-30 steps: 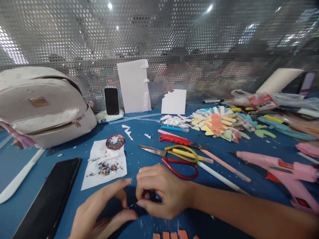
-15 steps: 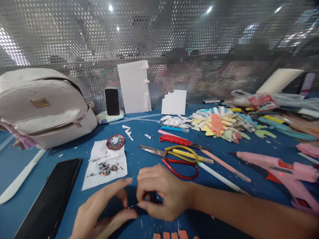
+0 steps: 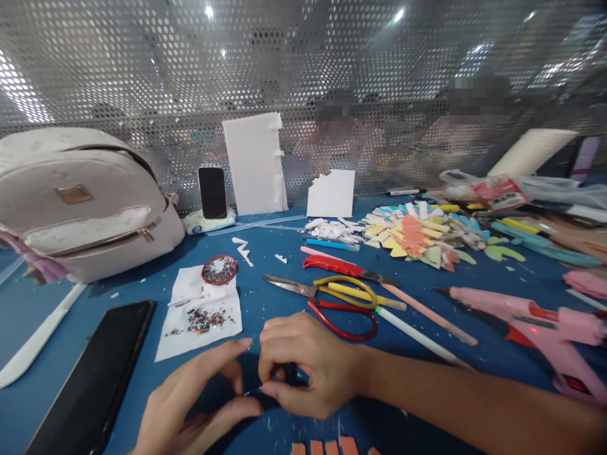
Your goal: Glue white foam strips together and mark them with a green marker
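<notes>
Low in the middle of the head view, my left hand (image 3: pixel 194 398) and my right hand (image 3: pixel 308 366) face each other just above the blue table. Between them runs a tiny thin piece (image 3: pixel 253 392), too small to name. The thumb and curled fingers of my right hand pinch one end. On the left, the thumb and middle finger close at the other end while the index finger stays raised. Beyond my hands lie scissors (image 3: pixel 294 285) with red and yellow handles. Several orange pieces (image 3: pixel 348 445) sit at the bottom edge.
White paper (image 3: pixel 165 344) holds glittery bits and a red-rimmed disc (image 3: pixel 219 270). A dark phone (image 3: pixel 95 379) and a pale backpack (image 3: pixel 95 208) stand left. To the right are a red-handled cutter (image 3: pixel 332 265), a pink glue gun (image 3: pixel 502 303) and a heap of coloured scraps (image 3: pixel 412 234).
The view has shifted very slightly. Both hands keep nearly the same pose around the thin piece.
</notes>
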`<act>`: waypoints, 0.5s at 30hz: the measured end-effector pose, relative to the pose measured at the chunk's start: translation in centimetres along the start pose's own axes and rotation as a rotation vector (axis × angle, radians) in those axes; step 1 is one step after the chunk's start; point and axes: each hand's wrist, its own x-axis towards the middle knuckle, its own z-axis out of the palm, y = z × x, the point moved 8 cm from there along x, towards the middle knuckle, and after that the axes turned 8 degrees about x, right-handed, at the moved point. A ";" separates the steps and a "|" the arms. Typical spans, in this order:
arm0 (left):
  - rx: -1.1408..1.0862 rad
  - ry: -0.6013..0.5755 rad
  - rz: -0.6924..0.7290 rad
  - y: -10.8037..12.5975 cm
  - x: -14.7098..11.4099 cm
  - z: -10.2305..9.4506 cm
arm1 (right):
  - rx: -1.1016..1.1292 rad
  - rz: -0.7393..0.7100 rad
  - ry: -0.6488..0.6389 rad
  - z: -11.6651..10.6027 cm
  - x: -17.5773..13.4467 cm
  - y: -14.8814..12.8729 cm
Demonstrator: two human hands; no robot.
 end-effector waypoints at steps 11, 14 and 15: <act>0.008 -0.002 0.019 0.2 -0.1 -0.2 | -0.008 -0.040 0.020 0.0 0.0 -0.3; 0.007 -0.007 0.012 0.3 0.0 -0.2 | -0.007 -0.028 0.005 0.0 0.0 -0.2; 0.009 -0.005 0.012 0.3 0.0 -0.3 | -0.008 -0.029 0.004 0.0 0.0 -0.2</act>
